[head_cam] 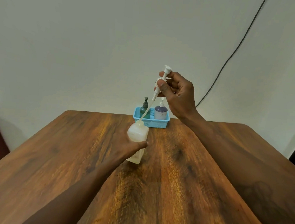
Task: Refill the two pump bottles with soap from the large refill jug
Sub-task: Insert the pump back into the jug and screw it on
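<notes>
Beyond left hand (127,146) gripping translucent square bottle (137,139), blue basket (151,120) holds two pump bottles; right hand (178,93) pinches white pump (161,82), tube tip in neck.

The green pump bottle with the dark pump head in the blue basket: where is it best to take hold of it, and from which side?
Probably the neck of the green pump bottle, from above: the blue plastic basket hides its lower body, and the purple-and-white bottle stands close beside it.
</notes>
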Demonstrator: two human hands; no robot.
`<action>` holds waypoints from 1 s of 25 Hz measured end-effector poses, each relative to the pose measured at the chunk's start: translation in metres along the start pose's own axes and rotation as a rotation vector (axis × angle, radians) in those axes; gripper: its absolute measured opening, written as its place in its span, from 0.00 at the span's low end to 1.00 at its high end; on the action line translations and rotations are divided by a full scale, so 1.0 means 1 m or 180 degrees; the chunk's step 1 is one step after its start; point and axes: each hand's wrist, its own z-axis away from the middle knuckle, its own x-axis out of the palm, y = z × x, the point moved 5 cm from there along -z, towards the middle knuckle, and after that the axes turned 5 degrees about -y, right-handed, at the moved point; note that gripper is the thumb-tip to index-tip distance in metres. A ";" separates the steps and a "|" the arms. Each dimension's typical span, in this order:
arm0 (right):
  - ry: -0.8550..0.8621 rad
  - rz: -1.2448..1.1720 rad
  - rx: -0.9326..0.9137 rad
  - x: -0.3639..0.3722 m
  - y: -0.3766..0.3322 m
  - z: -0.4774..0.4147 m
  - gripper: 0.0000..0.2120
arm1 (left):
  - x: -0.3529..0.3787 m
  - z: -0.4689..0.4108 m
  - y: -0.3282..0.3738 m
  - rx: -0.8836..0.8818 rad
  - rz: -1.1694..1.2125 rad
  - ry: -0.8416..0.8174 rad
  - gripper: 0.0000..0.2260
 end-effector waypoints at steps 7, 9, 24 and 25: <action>-0.0465 0.0061 0.0236 0.013 0.010 0.006 0.15 | -0.002 0.000 0.009 0.0326 0.0008 0.0030 0.43; -0.0701 0.0100 0.0370 0.021 0.016 0.010 0.15 | -0.004 0.002 0.021 0.0514 0.0135 0.0052 0.43; -0.0613 0.1337 0.0995 0.020 0.027 0.016 0.23 | -0.021 0.007 0.069 0.1161 0.0197 0.0306 0.32; -0.0582 0.1465 0.1077 0.019 0.028 0.015 0.23 | -0.018 0.008 0.070 0.1137 0.0189 0.0271 0.31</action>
